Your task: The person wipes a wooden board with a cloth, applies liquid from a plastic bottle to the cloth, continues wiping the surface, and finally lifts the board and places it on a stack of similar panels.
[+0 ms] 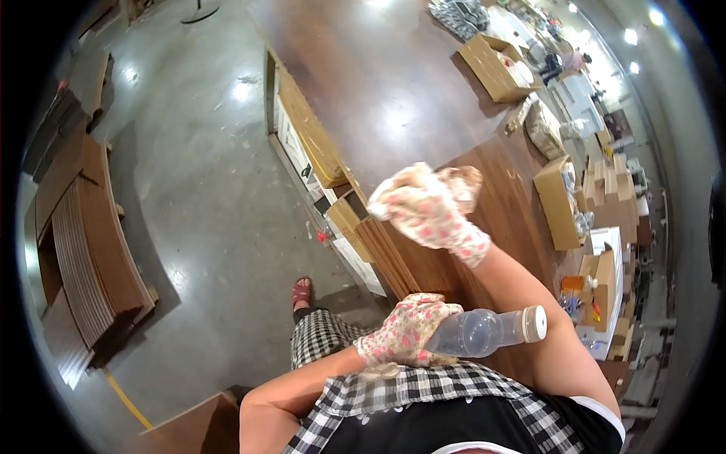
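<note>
My left hand (404,331), in a white glove with a pink floral print, is wrapped round a clear plastic bottle (475,334). The bottle lies tilted close to my body, its white cap (535,324) pointing right. Over the near part of the brown wooden table (363,83), my right hand (432,216) wears a matching glove and is closed on a crumpled pale rag (463,186). Motion blurs that hand, and its fingertips are partly hidden in the folds.
Cardboard boxes (495,68) and packed goods line the table's right side, with an orange-liquid bottle (578,282) among them. Shelving with cardboard pieces (363,234) sits under the table's left edge. Stacked flat cardboard (94,242) stands on the grey floor (197,166) at left.
</note>
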A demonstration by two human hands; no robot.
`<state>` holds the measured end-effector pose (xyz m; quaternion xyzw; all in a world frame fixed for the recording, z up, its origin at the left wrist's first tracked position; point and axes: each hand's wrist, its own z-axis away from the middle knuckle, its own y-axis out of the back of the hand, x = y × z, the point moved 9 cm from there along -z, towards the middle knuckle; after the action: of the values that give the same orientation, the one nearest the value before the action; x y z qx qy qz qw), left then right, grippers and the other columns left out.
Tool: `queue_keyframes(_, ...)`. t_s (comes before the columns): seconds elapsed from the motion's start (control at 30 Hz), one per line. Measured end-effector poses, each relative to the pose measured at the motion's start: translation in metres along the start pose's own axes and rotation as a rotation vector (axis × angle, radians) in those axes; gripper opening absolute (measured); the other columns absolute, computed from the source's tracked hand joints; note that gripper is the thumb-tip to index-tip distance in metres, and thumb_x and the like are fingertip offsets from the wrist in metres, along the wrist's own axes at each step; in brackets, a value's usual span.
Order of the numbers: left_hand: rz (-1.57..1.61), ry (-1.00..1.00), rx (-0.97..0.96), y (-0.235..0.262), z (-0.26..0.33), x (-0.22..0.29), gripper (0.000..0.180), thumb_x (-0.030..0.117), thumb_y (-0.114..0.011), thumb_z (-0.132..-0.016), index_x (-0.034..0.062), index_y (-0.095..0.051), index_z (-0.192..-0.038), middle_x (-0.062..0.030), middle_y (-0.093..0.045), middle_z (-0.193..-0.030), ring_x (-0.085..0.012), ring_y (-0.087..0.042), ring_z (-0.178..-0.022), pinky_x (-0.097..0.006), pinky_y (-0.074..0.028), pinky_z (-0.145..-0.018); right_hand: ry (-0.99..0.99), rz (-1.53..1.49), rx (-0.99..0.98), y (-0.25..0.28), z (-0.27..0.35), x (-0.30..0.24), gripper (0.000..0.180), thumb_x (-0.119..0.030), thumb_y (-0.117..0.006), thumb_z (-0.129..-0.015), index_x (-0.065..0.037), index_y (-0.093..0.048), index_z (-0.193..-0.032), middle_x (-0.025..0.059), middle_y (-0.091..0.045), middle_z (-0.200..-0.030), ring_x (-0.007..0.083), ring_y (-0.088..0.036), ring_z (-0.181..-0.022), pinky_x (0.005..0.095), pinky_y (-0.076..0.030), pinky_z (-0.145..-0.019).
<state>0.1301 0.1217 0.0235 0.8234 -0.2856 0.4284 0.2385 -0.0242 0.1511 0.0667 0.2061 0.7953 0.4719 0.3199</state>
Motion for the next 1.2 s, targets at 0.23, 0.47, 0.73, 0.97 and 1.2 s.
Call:
queue_keyframes(0.23, 0.127, 0.072, -0.126, 0.004, -0.012, 0.002, 0.075, 0.042, -0.081, -0.067, 0.003, -0.054, -0.125, -0.0171, -0.065, -0.112, -0.038, -0.062, -0.102, -0.048, -0.046, -0.093, -0.77, -1.318, 0.545, 0.036, 0.092, 0.142, 0.013, -0.007, -0.052, -0.092, -0.004, -0.054, -0.104, 0.0098, -0.06, -0.095, 0.0228, -0.061, -0.093, 0.034, -0.052, -0.086)
queue_keyframes(0.47, 0.471, 0.252, -0.101, 0.031, -0.04, 0.004, 0.077, 0.035, -0.086, -0.064, 0.0013, -0.056, -0.125, -0.0177, -0.064, -0.115, -0.0338, -0.063, -0.106, -0.042, -0.049, -0.092, -0.537, -0.237, 0.044, -0.006, 0.046, 0.044, 0.019, -0.022, -0.057, -0.074, -0.014, -0.067, -0.088, 0.0085, -0.064, -0.085, 0.0242, -0.061, -0.084, 0.0395, -0.05, -0.074)
queue_keyframes(0.73, 0.364, 0.311, -0.169, 0.044, -0.064, -0.017, 0.08, 0.033, -0.086, -0.066, 0.0028, -0.05, -0.132, -0.0169, -0.063, -0.119, -0.0314, -0.062, -0.109, -0.039, -0.048, -0.095, -0.423, 0.517, 0.308, 0.074, 0.046, 0.122, 0.009, -0.007, -0.058, -0.081, -0.012, -0.058, -0.088, 0.0049, -0.059, -0.084, 0.0232, -0.055, -0.084, 0.0381, -0.044, -0.072)
queue_keyframes(0.97, 0.315, 0.34, -0.247, 0.025, -0.071, -0.023, 0.081, 0.031, -0.088, -0.06, 0.0005, -0.053, -0.126, -0.0151, -0.065, -0.113, -0.0281, -0.065, -0.102, -0.039, -0.05, -0.091, -1.069, 0.98, 0.155, 0.13, 0.143, 0.292, 0.02, -0.02, -0.043, -0.096, -0.021, -0.061, -0.105, 0.0069, -0.058, -0.094, 0.025, -0.056, -0.093, 0.0423, -0.048, -0.079)
queue_keyframes(1.2, 0.251, 0.291, -0.219, 0.035, -0.063, -0.028, 0.088, 0.044, -0.088, -0.061, -0.0019, -0.049, -0.126, -0.0155, -0.065, -0.111, -0.0283, -0.066, -0.1, -0.04, -0.052, -0.088, -0.562, 0.345, 0.186, 0.073, 0.074, 0.079, 0.01, -0.013, -0.057, -0.085, -0.018, -0.061, -0.092, 0.0057, -0.062, -0.094, 0.026, -0.057, -0.087, 0.0412, -0.046, -0.075)
